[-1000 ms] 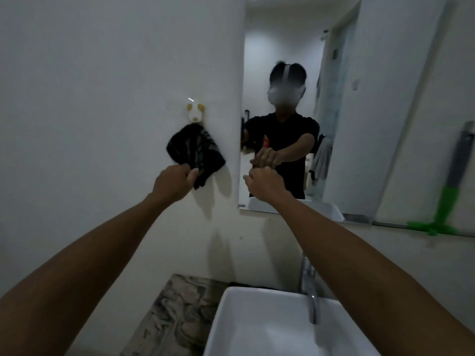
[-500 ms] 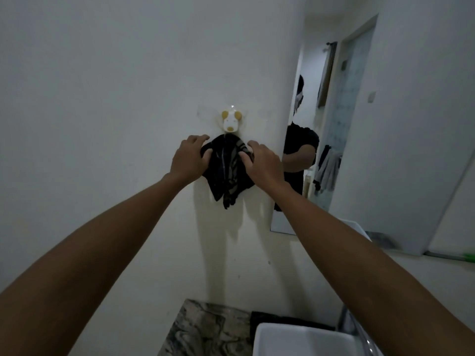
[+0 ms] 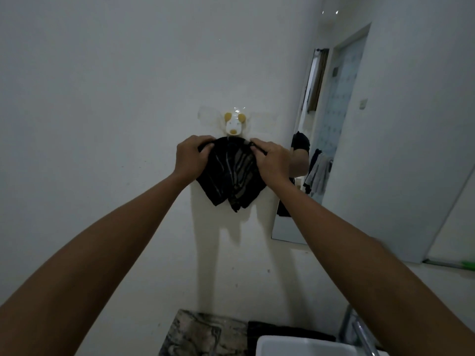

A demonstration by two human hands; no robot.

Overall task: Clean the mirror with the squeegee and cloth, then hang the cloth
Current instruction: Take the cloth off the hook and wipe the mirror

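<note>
Both hands moved up to the cloth's top corners since the earlier frame. Left hand (image 3: 191, 156) pinches the left top edge of the dark cloth (image 3: 231, 176); cloth hangs under the dog-shaped hook (image 3: 234, 124) on the wall; right hand (image 3: 271, 160) pinches the right edge. Mirror (image 3: 359, 150) sits at right.

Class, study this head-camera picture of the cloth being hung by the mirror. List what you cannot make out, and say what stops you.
- How the cloth catches on the dog-shaped hook: head view, the cloth's bunched top covers it.
- Left hand and right hand fingertips: buried in cloth folds.
- Squeegee: only a green tip, cut by the right edge.
- Sink and tap: cut by the bottom edge.
- Mirror cleanliness: too dim.
</note>
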